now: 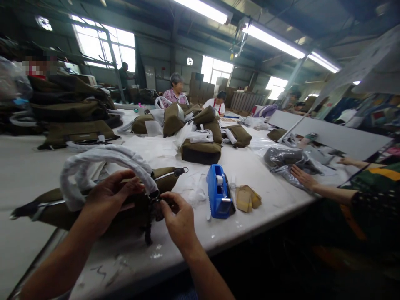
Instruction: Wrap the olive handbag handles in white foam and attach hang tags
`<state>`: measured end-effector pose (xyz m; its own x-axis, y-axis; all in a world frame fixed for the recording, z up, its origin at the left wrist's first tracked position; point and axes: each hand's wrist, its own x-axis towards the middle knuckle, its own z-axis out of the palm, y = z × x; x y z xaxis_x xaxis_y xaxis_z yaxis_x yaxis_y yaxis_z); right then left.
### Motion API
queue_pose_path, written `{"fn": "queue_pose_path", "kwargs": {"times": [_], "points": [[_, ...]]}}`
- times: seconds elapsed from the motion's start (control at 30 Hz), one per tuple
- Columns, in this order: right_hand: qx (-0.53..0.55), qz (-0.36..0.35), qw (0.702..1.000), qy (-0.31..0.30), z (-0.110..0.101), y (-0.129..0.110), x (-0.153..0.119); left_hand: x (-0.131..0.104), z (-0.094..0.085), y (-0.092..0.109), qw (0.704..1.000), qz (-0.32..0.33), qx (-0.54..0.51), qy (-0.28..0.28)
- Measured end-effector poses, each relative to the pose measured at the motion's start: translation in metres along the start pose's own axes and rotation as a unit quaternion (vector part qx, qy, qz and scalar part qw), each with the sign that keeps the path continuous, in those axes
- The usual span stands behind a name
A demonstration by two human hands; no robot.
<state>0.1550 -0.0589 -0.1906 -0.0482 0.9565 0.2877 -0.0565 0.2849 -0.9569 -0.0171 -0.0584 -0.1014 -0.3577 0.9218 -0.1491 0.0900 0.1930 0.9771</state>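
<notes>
An olive handbag [59, 204] with zips lies in front of me on the white table. Its handles [93, 160] are wrapped in white paper. My left hand [109, 200] is over the bag beside the near handle, thumb and fingers pinched; what they grip is hidden. At the metal ring on the handle's end, my right hand [179, 218] pinches a dark strap-like piece [156, 208]. A black strap end [148, 235] hangs below it against the bag.
A blue tape dispenser [217, 191] stands right of my hands, beside tan paper tags [247, 198]. Olive bags [201, 150] are heaped farther back, more [78, 133] at left. At right, a co-worker's hand [303, 177] presses a plastic-wrapped bag [283, 156]. Other people sit beyond.
</notes>
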Motion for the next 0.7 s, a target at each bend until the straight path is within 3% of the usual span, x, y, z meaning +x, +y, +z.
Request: {"fn": "queue_pose_path", "kwargs": {"times": [0.13, 0.37, 0.53, 0.7], "points": [[0.0, 0.001, 1.0, -0.004, 0.0, 0.001, 0.0, -0.003, 0.003, 0.004, 0.999, 0.036, 0.019, -0.005], [-0.044, -0.08, 0.995, 0.045, -0.007, -0.009, 0.005, 0.004, 0.003, -0.008, 0.995, 0.074, 0.023, -0.057], [-0.065, -0.189, 0.979, 0.024, 0.001, -0.012, 0.007, 0.004, 0.003, -0.008, 0.995, 0.075, 0.004, -0.068], [-0.199, -0.308, 0.93, -0.023, 0.01, -0.009, 0.015, 0.003, 0.002, -0.011, 0.992, 0.102, 0.009, -0.077]]}}
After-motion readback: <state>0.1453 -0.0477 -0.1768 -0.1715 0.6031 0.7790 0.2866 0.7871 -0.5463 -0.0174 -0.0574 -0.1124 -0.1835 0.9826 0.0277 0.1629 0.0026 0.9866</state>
